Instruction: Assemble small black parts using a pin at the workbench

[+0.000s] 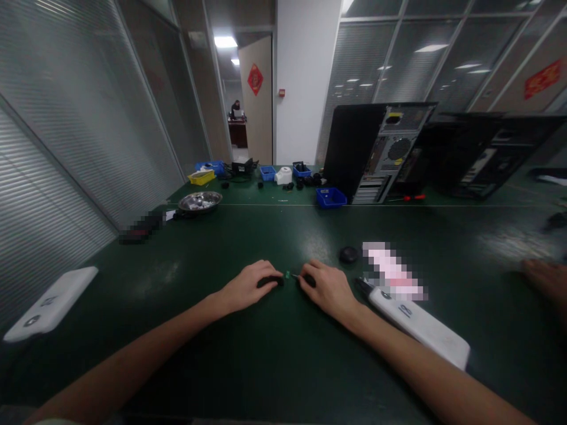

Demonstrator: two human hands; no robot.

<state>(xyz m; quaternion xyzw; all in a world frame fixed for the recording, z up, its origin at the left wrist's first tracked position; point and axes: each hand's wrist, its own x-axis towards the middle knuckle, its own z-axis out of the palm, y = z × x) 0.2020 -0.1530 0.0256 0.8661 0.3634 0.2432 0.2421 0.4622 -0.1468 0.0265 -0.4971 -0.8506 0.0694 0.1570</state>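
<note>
My left hand [253,282] rests low over the green table, thumb and fingers closed around a small black part [273,280]. Facing it, my right hand [328,285] is pinched on a dark object [309,280], whose thin tip points left; its exact kind is too small to make out. Between the two hands, close to the fingertips, is a tiny green piece [287,274]. A round black part [348,254] lies on the table just beyond my right hand. Beside my right forearm lies a white elongated device [420,324] marked with a number.
Another white device [52,302] lies at left. A metal bowl [199,202] with small pieces stands farther back. Blue bins [331,199] and a yellow tray [201,177] sit near computer towers [376,153] at the back. Another person's hand [544,283] is at right.
</note>
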